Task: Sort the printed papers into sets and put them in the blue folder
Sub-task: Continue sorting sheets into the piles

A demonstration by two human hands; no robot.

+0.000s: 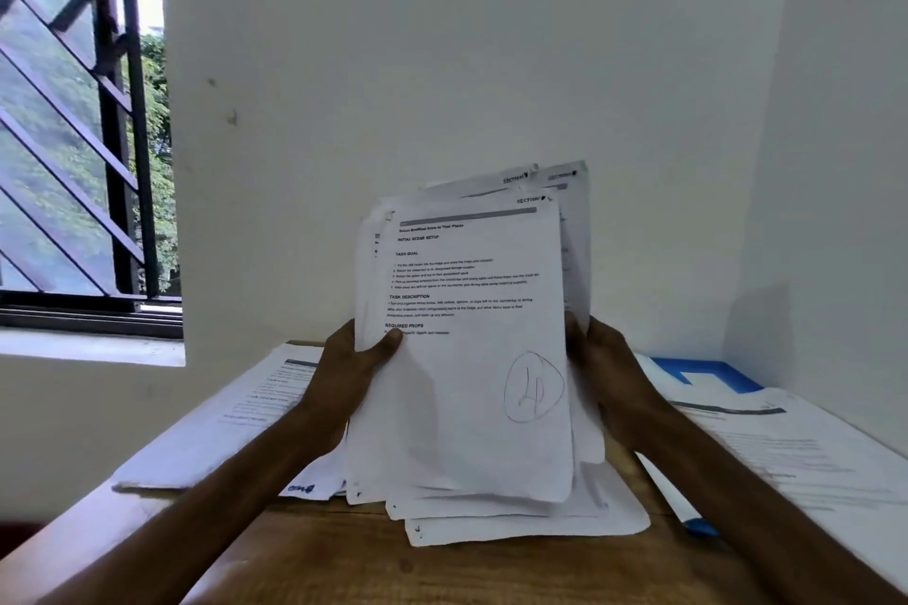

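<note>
Sorting seems midway: left hand [351,376] and right hand [609,373] pinch the unsorted printed papers [467,359] by the edges mid-frame; flanking piles [236,413] wait, one overlapping the blue folder [702,371].

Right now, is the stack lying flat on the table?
No, the left hand and right hand hold the stack upright by its side edges.

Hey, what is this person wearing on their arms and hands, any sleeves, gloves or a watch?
Nothing visible: the left hand and right hand are ungloved, and no sleeves, watch or bracelet show anywhere up to the frame edge.
</note>
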